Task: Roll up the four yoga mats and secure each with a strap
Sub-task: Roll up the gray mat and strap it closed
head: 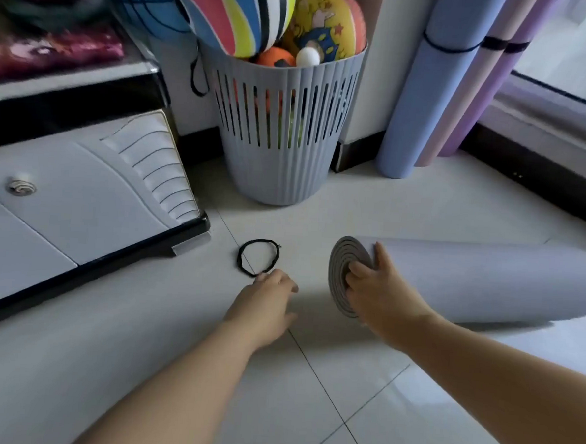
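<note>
Strapping step: right hand point(379, 295) grasping rolled grey foam mat point(487, 281); left hand point(266, 299), grip indiscernible, at black elastic strap point(239, 258). Loop over mat end.

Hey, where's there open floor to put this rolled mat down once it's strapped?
Bare tile lies between the basket and the lying mat, and in the near floor between both forearms. It is crowded in the corner, where three standing mats lean, and left, where the strap lies beside the cabinet.
</note>
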